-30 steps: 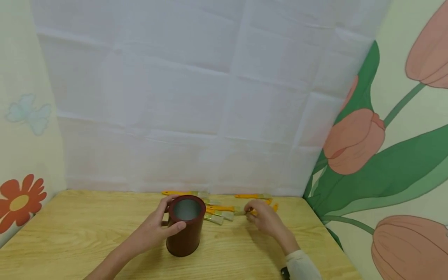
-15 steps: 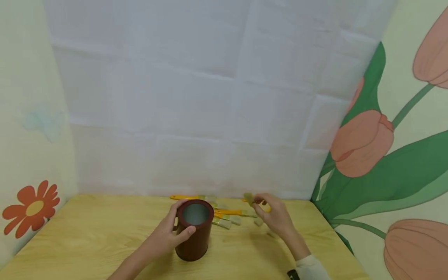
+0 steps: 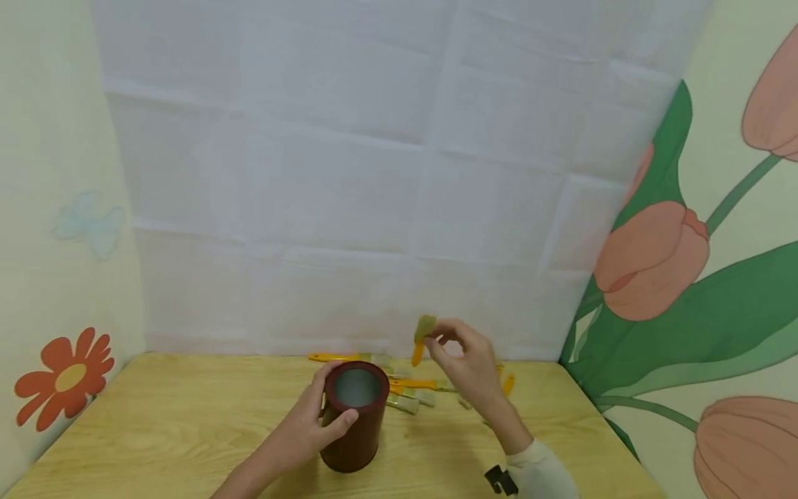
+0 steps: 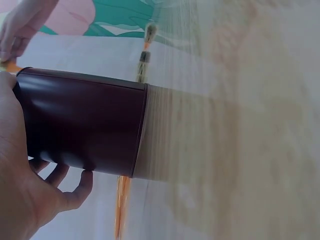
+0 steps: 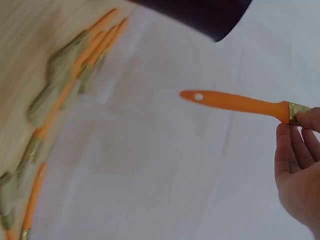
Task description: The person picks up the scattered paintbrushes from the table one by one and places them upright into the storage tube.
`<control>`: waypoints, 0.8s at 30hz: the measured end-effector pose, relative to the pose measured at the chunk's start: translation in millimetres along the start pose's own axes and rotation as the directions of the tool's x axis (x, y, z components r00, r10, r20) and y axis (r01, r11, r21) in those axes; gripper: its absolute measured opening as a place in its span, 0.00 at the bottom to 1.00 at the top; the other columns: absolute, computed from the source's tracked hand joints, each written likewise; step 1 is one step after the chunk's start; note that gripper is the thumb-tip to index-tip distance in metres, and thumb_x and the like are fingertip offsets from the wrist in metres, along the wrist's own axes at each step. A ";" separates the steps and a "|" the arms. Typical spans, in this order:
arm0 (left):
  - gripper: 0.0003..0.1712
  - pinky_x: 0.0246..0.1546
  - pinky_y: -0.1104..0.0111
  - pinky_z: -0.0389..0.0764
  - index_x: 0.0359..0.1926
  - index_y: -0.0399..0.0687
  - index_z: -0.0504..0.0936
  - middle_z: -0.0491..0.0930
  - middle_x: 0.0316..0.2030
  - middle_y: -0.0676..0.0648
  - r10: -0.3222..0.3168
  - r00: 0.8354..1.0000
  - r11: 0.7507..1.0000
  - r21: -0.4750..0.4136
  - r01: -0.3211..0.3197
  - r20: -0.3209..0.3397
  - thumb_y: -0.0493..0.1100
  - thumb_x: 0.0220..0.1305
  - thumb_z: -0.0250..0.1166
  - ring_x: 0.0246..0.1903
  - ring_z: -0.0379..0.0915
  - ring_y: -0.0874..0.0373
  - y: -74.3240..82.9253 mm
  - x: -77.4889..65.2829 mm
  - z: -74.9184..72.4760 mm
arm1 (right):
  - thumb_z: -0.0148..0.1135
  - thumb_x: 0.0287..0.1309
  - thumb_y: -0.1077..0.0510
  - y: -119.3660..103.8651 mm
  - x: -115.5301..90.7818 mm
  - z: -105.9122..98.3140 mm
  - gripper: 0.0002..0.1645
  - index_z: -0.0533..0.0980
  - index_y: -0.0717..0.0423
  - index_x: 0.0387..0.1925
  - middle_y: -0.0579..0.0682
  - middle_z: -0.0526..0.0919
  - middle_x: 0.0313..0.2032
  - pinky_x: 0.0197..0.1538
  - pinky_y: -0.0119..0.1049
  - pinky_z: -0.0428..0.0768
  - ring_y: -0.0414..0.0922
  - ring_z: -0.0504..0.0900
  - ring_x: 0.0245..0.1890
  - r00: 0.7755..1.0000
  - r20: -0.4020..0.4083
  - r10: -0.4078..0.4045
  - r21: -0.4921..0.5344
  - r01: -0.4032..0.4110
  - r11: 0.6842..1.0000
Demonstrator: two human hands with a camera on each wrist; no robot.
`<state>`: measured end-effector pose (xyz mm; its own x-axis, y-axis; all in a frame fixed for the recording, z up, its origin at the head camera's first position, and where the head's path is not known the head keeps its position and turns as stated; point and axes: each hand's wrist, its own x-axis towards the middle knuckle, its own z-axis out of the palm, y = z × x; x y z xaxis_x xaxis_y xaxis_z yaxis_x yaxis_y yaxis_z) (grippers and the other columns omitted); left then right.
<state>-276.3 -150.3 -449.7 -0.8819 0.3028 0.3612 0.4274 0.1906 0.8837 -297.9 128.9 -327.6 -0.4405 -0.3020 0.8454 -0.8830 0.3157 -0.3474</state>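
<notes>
"White creased sheet (image 3: 280,208) behind, wood-grain table (image 3: 206,409) below, floral panels (image 3: 717,305) at the sides. First concern?"

"Slippage of the held paintbrush (image 5: 235,102). The right hand (image 3: 474,364) has it by the metal band alone; the orange handle projects unsupported beyond the fingers. In my judgement, a knock at that free end could turn it in the pinch."

"Its position?"

"Raised off the table, to the right of the dark red container (image 3: 361,430) and apart from it in the head view, bristles up and handle down. Should the handle strike the rim, a twist or a drop is the likeliest fault."

"Any risk to the container?"

"It appears to stand upright on the table. The left hand (image 3: 305,423) holds it high, so a sideways push there might tip it, or slide its base against the loose brushes (image 3: 414,383) lying behind and to the right."

"State of the grips?"

"Right: a narrow pinch, thumb and fingertips parted only by the thickness of the band. Left: spread wide around the body, thumb on the near side just under the rim, fingers curled about the other side. How firmly either presses cannot be told."
</notes>
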 end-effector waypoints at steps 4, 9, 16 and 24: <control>0.43 0.62 0.44 0.67 0.78 0.52 0.50 0.65 0.67 0.45 0.012 1.000 1.000 0.014 -0.012 0.001 0.46 0.72 0.66 0.66 0.63 0.46 -0.4 -0.3 0.9 | 0.67 0.58 0.78 -24.7 12.0 7.1 0.11 0.81 0.68 0.41 0.61 0.84 0.39 0.42 0.38 0.83 0.55 0.84 0.35 0.997 0.002 0.072 0.175 -0.071 0.982; 0.41 0.62 0.51 0.70 0.77 0.58 0.52 0.66 0.67 0.47 0.047 0.999 0.999 0.001 -0.047 0.014 0.46 0.73 0.66 0.66 0.66 0.50 -0.8 1.3 1.2 | 0.67 0.62 0.74 -18.9 7.0 24.7 0.09 0.82 0.65 0.44 0.60 0.84 0.40 0.44 0.42 0.84 0.59 0.84 0.36 0.981 0.040 0.191 0.311 -0.194 0.930; 0.40 0.64 0.55 0.68 0.76 0.55 0.52 0.69 0.66 0.48 0.107 0.994 0.994 0.024 -0.108 0.033 0.43 0.74 0.65 0.65 0.66 0.52 0.8 1.5 -0.8 | 0.70 0.65 0.62 0.3 -15.5 51.3 0.07 0.83 0.53 0.44 0.50 0.86 0.41 0.46 0.44 0.84 0.52 0.85 0.38 0.941 0.183 0.285 0.297 -0.330 0.896; 0.39 0.62 0.63 0.71 0.77 0.48 0.50 0.66 0.67 0.45 0.147 0.987 0.989 -0.014 -0.147 0.065 0.41 0.75 0.62 0.64 0.67 0.51 1.5 1.2 -1.7 | 0.74 0.62 0.55 7.6 -27.7 78.0 0.05 0.84 0.43 0.38 0.37 0.84 0.35 0.36 0.36 0.79 0.40 0.80 0.34 0.930 0.240 0.277 0.112 -0.310 0.944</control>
<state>-277.1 -151.2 -447.4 -0.7946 0.3873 0.4676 0.5494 0.1309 0.8253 -305.1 69.5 -385.4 -0.6935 -0.4090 0.5931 -0.7151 0.2911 -0.6355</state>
